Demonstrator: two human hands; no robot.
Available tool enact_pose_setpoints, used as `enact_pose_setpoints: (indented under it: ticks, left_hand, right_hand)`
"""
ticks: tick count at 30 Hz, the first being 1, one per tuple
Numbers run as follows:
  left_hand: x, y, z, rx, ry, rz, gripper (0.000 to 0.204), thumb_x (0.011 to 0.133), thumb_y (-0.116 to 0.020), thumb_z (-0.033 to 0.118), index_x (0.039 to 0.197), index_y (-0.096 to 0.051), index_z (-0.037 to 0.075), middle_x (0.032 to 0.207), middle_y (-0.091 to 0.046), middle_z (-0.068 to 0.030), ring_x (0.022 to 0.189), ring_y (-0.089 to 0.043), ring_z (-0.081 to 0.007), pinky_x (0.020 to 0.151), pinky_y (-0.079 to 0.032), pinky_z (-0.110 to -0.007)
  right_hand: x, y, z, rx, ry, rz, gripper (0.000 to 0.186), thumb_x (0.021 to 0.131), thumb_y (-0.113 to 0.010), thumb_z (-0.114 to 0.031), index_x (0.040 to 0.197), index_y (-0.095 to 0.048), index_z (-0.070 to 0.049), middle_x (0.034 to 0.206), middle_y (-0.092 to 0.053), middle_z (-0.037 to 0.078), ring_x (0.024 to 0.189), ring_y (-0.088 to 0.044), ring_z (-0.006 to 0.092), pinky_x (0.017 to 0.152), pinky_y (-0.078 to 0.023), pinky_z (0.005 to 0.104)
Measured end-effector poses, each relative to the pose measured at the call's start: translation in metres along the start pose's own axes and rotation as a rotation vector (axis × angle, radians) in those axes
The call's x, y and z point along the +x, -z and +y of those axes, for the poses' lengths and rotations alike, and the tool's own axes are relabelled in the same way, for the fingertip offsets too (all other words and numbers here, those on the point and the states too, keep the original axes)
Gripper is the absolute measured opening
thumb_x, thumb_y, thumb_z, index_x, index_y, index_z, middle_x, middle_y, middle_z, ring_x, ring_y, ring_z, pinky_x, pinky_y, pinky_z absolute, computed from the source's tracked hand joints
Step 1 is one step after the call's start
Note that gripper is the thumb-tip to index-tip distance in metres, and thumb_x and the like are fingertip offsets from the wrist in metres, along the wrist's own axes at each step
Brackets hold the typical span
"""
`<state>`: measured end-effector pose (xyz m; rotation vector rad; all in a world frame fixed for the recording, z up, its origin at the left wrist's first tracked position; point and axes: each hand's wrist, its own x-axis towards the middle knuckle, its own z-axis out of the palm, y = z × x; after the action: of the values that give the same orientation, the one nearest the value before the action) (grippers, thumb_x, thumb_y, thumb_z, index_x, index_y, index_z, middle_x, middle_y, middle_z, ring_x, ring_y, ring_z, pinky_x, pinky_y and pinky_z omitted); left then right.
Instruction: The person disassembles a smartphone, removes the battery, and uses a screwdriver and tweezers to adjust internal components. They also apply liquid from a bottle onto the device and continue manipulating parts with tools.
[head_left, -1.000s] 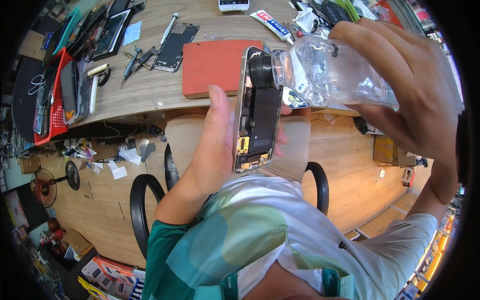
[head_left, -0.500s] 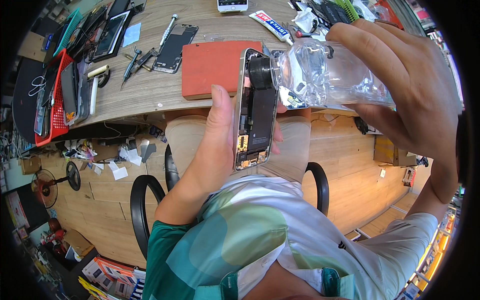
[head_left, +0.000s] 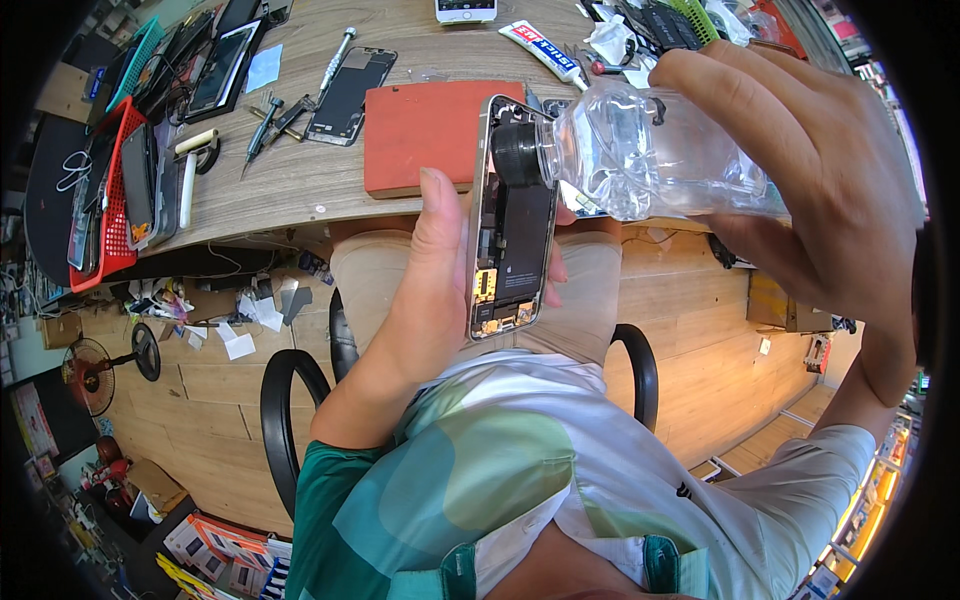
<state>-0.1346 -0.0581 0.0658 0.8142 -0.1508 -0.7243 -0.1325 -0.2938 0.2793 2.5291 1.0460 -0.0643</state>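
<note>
My left hand [head_left: 420,290] is closed around an opened phone [head_left: 515,260], held upright beyond the desk's edge with battery and internal parts facing me. My right hand [head_left: 820,185] grips a clear, crumpled plastic bottle [head_left: 640,150] lying sideways, its black cap [head_left: 513,155] over the phone's upper interior; whether cap and phone touch I cannot tell. The left hand's fingertips show past the phone's right edge. A red rectangular block [head_left: 420,130] sits on the desk [head_left: 270,180] behind the phone, and a small part with a circuit board, partly hidden, shows below the bottle.
A detached screen panel [head_left: 350,95], screwdrivers [head_left: 265,130], a white tube [head_left: 540,50] and a white phone [head_left: 465,6] lie on the desk. A red basket [head_left: 105,220] of phones stands at left. Below are chair arms [head_left: 280,410], a fan [head_left: 88,375], scattered paper and cardboard boxes [head_left: 785,305].
The phone has risen very slightly at its lower end, and the bottle and my right fingers have shifted a little. Both hands keep their holds.
</note>
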Motion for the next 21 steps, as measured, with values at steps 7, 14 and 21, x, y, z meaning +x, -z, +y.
enact_pose_setpoints:
  ticks: [7,14,21]
  left_hand:
    - [0.0001,0.0,0.0024,0.043,0.001,0.0,0.116,0.098,-0.007,0.091,0.13,-0.061,-0.006,0.102,-0.073,-0.0218,0.089,-0.076,-0.0273,0.082,-0.064,-0.038]
    - [0.0002,0.0032,0.001,0.014,-0.011,-0.021,0.117,0.097,-0.005,0.092,0.13,-0.062,-0.006,0.103,-0.073,-0.0226,0.089,-0.075,-0.0288,0.082,-0.063,-0.038]
    - [-0.0005,0.0039,0.0012,-0.001,-0.01,-0.035,0.118,0.097,-0.006,0.093,0.131,-0.061,-0.007,0.104,-0.073,-0.0231,0.09,-0.075,-0.029,0.083,-0.062,-0.038]
  right_hand:
    - [-0.001,0.0016,-0.0037,-0.036,-0.013,-0.003,0.082,0.072,-0.085,-0.017,0.148,-0.057,-0.005,0.139,-0.066,0.022,0.125,-0.064,0.0441,0.101,-0.049,0.05]
    - [0.0015,0.0026,-0.0052,-0.033,-0.007,0.004,0.079,0.073,-0.084,-0.018,0.146,-0.059,-0.005,0.139,-0.066,0.021,0.125,-0.065,0.0434,0.102,-0.049,0.0492]
    - [0.0026,0.0027,-0.0052,0.001,-0.001,0.006,0.079,0.072,-0.085,-0.018,0.145,-0.06,-0.004,0.136,-0.067,0.022,0.123,-0.066,0.0431,0.1,-0.051,0.0491]
